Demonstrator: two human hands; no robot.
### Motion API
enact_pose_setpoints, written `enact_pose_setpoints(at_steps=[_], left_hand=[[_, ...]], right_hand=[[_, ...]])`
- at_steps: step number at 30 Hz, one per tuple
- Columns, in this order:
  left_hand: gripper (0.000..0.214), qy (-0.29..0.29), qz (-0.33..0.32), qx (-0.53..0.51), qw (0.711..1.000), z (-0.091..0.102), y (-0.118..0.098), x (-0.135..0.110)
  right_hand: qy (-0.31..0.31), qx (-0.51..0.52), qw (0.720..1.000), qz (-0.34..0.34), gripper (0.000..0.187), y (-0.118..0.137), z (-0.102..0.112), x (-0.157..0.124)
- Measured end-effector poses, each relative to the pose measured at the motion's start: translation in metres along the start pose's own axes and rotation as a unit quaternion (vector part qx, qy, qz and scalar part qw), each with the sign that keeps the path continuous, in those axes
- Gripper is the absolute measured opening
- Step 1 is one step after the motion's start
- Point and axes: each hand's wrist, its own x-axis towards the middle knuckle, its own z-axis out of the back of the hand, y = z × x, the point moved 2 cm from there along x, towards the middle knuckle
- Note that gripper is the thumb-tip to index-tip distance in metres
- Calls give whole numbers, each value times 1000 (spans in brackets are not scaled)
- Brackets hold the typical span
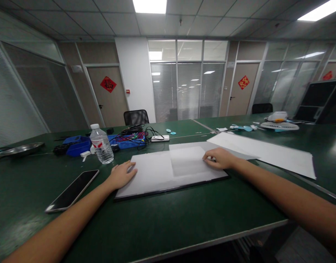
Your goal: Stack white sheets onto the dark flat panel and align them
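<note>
A white board with a dark edge (153, 170) lies flat on the green table in front of me. My left hand (121, 176) rests on its left end, fingers stretched out over the white surface. Over the board's right half lies a thin white sheet of paper (187, 160), its far edge reaching past the board. At the sheet's right side my right hand (217, 158) is closed with thumb and fingertips together, pinching the paper's edge. The fingers partly hide the paper there.
A smartphone (73, 190) lies left of my forearm. Beyond it stand a water bottle (101, 144) and blue trays (129, 142) with tangled wires. A white power strip (160, 138) lies behind the board. Large white sheets (283, 153) and a fan (279, 124) are to the right.
</note>
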Motion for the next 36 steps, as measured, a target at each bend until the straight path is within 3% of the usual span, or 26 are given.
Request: enact_pose_setpoints(at_steps=[4,7,10,13,16,19,23,36], left_hand=[[68,4,-1,8,1000,1,-1,0],[69,8,-1,5,1000,1,-2,0],[69,12,-1,4,1000,2,-3,0],[69,13,3,8,1000,3,-5,0],[70,12,2,11,1000,4,-5,0],[68,4,-1,13,1000,2,-4,0],[67,-2,-3,9,1000,1,-2,0],[68,1,0,-11,1000,0,-3,1]], right_hand=[[0,63,996,65,30,17,2,4],[-4,109,993,53,35,11,2,4],[-46,66,995,-55,41,-17,1,0],[-81,-38,978,-188,48,-57,-2,-13],[-51,-78,954,-284,61,-91,-8,-30],[8,-57,943,-327,66,-107,-15,-41],[29,-26,954,-298,65,-102,-20,-35],[3,8,989,-148,61,-41,-23,-1]])
